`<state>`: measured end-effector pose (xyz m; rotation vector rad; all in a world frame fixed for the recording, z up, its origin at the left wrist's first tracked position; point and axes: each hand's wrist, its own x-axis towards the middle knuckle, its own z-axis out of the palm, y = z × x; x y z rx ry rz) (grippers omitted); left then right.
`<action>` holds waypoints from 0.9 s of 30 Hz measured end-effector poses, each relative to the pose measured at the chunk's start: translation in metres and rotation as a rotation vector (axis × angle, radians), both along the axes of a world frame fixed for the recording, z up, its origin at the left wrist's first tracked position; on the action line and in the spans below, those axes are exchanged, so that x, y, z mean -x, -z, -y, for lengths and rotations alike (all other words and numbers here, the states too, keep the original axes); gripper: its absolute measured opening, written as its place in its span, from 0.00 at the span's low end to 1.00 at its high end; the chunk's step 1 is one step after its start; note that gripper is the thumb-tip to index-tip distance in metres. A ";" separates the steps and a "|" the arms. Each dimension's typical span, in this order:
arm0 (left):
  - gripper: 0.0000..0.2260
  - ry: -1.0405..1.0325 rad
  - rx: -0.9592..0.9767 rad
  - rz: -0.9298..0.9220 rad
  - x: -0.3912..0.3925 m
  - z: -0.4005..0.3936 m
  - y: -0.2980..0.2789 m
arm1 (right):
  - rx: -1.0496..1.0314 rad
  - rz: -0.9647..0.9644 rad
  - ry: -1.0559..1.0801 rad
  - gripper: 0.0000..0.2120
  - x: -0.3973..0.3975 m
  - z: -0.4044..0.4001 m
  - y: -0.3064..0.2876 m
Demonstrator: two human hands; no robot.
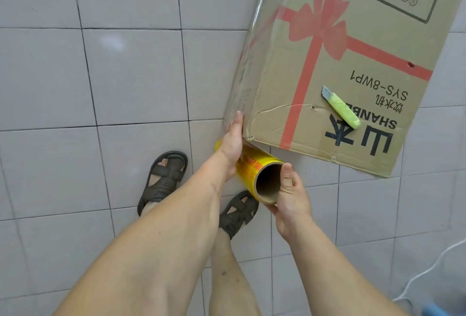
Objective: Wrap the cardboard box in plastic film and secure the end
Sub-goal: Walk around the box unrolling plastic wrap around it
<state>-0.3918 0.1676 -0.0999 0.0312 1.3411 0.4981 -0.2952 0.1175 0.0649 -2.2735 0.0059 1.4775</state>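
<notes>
- My left hand [233, 136] lies flat and spread against the near corner of the cardboard box [335, 68], fingers pressing clear plastic film [248, 63] onto its side.
- My right hand [290, 197] has its grip wrapped round the open end of the yellow film roll [254, 167], thumb on the cardboard rim.
- The roll sits just below the box's near edge.
- A green utility knife [341, 107] lies on top of the box, blade out.
- The box stands on the tiled floor [100, 76], beside my sandals [162, 182].
</notes>
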 end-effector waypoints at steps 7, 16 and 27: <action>0.56 0.002 0.024 0.011 0.001 -0.003 -0.012 | -0.002 -0.015 -0.011 0.36 -0.010 0.004 0.003; 0.31 0.072 0.037 -0.032 0.006 -0.024 -0.044 | -0.035 -0.033 -0.016 0.37 -0.017 0.013 0.018; 0.27 0.017 0.059 -0.057 -0.005 -0.019 -0.055 | -0.082 -0.058 -0.033 0.44 -0.019 0.025 0.015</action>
